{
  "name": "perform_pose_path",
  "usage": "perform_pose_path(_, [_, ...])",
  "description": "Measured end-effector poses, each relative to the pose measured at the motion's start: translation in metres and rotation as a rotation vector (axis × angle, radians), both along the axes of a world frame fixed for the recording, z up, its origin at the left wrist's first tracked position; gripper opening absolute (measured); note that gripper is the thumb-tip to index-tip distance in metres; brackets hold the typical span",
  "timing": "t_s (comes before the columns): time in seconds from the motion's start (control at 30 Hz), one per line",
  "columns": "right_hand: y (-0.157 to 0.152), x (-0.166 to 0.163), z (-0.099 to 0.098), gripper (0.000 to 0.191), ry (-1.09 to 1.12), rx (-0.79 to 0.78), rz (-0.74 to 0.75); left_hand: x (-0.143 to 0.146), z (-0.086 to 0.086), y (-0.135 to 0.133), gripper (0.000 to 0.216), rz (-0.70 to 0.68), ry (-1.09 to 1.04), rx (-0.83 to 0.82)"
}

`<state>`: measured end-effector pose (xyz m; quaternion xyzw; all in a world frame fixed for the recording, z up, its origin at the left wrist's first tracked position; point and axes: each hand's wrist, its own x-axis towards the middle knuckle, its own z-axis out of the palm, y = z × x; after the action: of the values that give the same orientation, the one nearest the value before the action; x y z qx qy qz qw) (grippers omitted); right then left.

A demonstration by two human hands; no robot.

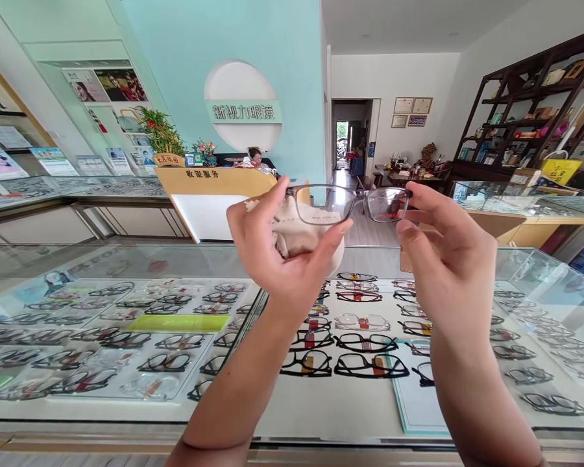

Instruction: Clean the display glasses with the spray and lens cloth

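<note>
A pair of eyeglasses [326, 203] with a thin dark frame and clear lenses is held up in front of me, above the glass counter. My left hand [282, 246] grips its left side, thumb below the left lens, and also holds a crumpled beige cloth [302, 237] behind that lens. With finger and thumb, my right hand [448, 253] pinches the right end of the frame. Red print shows on the right lens and small print on the left one. The temples are mostly hidden.
Rows of eyeglasses [372, 365] lie in the glass display counter [345, 415] below my hands. Across the floor stands a reception desk [209, 207] with a person [254, 157] behind it. To the right are a dark wooden shelf [511, 123] and another glass case [496, 194].
</note>
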<state>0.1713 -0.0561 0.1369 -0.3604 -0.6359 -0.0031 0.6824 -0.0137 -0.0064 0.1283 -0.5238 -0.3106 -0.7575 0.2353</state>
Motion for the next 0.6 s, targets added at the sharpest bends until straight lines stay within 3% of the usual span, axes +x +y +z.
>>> perform_pose_path(0.33, [-0.0048, -0.0049, 0.0001, 0.042, 0.059, 0.098, -0.008, -0.0023, -0.0017, 0.0036, 0.067, -0.208, 0.025, -0.100])
perform_pose_path(0.6, [-0.0062, -0.0059, 0.0015, 0.045, 0.019, 0.132, -0.047, -0.0022, -0.0019, 0.0090, 0.070, -0.168, 0.063, -0.130])
